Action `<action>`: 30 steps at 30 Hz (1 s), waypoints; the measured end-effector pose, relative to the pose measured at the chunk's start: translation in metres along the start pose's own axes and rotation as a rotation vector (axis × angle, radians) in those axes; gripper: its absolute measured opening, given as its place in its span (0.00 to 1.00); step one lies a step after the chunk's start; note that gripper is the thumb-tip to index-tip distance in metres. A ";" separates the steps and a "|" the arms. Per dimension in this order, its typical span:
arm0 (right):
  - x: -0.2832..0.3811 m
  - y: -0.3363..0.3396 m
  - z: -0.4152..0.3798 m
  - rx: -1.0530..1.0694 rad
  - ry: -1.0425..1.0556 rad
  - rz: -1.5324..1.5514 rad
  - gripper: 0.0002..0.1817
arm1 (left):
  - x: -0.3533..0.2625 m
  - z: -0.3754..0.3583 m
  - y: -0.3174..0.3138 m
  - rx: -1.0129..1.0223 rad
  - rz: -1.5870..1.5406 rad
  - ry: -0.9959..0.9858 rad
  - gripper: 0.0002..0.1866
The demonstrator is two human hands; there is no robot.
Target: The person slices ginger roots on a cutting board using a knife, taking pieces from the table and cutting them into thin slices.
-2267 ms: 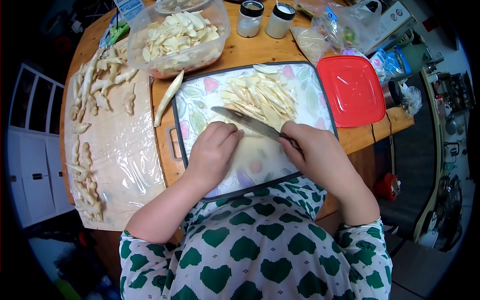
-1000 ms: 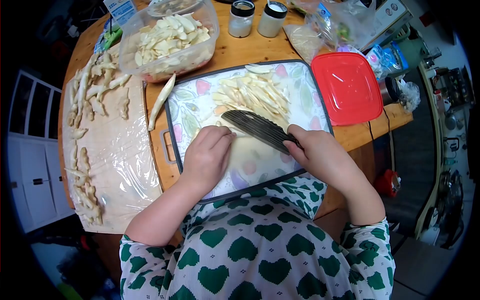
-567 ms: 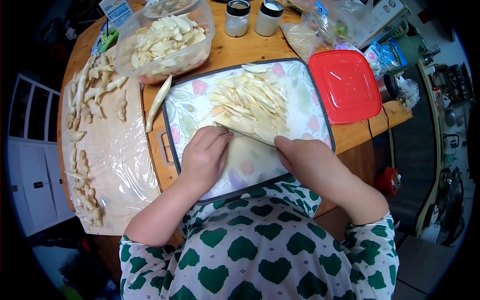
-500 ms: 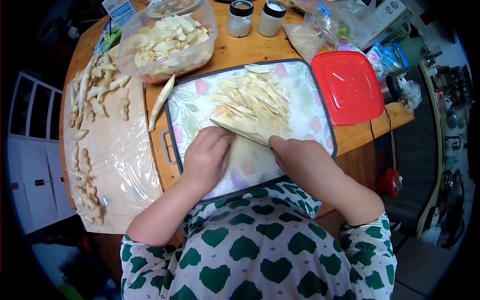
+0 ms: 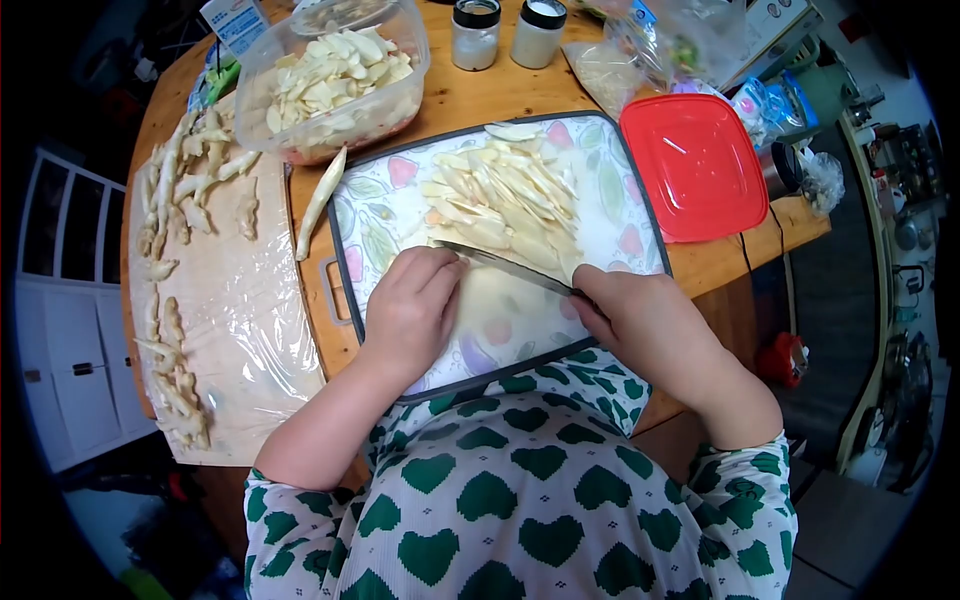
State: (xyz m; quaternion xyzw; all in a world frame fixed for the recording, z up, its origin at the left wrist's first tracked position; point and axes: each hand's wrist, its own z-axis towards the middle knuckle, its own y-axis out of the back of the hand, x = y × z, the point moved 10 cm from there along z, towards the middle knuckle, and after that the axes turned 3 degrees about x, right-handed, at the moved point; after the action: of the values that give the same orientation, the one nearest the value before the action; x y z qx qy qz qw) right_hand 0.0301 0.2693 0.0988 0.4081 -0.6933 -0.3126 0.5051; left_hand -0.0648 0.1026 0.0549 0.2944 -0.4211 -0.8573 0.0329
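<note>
My right hand (image 5: 630, 312) is wrapped around the handle of a knife (image 5: 505, 266), whose blade slants left across the cutting board (image 5: 520, 335). My left hand (image 5: 412, 300) rests on the board with its fingers curled together at the blade's tip. Whatever those fingers hold is hidden. Just beyond the blade lies a pile of pale sliced pieces (image 5: 505, 195), which look like peeled ginger. One long slice (image 5: 513, 131) sits apart at the board's far edge. A whole pale root (image 5: 321, 203) lies by the board's left rim.
A clear plastic tub (image 5: 400, 105) of slices stands at the back left. Knobbly ginger roots (image 5: 170, 195) lie on a plastic-covered sheet (image 5: 250, 320). To the right is a red lid (image 5: 692, 170). Two jars (image 5: 476, 40) and plastic bags (image 5: 610, 75) stand behind.
My right hand and the knife handle have shifted a little to the right, and more of the blade's side shows. My left hand stays almost in place.
</note>
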 end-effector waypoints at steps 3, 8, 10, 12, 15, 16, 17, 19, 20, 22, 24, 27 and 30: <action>0.004 0.007 -0.005 0.053 -0.025 -0.059 0.07 | -0.001 0.001 0.001 -0.006 -0.001 0.002 0.12; 0.010 0.019 -0.006 0.110 -0.024 -0.087 0.07 | 0.000 -0.002 -0.001 0.019 -0.005 -0.015 0.15; 0.010 0.013 0.003 0.142 -0.019 -0.093 0.06 | 0.001 -0.002 -0.001 0.018 -0.016 -0.015 0.15; 0.006 -0.002 0.018 0.151 -0.050 -0.078 0.06 | 0.003 -0.001 -0.001 0.011 -0.009 -0.008 0.15; 0.002 -0.023 0.031 0.112 -0.055 -0.077 0.07 | 0.002 -0.002 -0.001 0.000 -0.015 -0.013 0.15; 0.003 -0.026 0.032 0.090 -0.048 -0.081 0.07 | 0.002 -0.003 -0.001 -0.005 -0.017 -0.017 0.15; 0.007 -0.027 0.031 0.075 -0.014 -0.077 0.07 | 0.002 -0.003 -0.001 -0.008 -0.001 -0.015 0.15; 0.014 -0.029 0.024 0.036 0.038 -0.059 0.08 | -0.001 -0.004 0.000 -0.003 0.027 -0.028 0.14; 0.013 -0.030 0.024 0.076 0.007 -0.064 0.06 | -0.001 -0.004 -0.001 -0.001 0.034 -0.027 0.15; 0.011 -0.029 0.026 0.161 -0.049 -0.083 0.10 | -0.002 -0.004 0.000 -0.007 0.047 -0.021 0.15; -0.001 -0.023 0.017 0.146 -0.077 -0.110 0.08 | -0.002 -0.003 0.001 -0.010 0.017 -0.025 0.15; -0.021 -0.008 0.008 0.123 -0.106 -0.016 0.06 | -0.001 -0.004 0.001 -0.018 0.002 -0.025 0.15; -0.023 -0.002 0.008 0.071 -0.106 0.056 0.08 | -0.001 -0.004 0.002 -0.026 0.006 -0.037 0.15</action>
State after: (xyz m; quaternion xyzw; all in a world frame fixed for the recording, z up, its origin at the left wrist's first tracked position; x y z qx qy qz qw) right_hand 0.0269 0.2891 0.0843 0.3890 -0.7409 -0.2944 0.4615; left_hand -0.0618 0.0990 0.0548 0.2768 -0.4114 -0.8678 0.0316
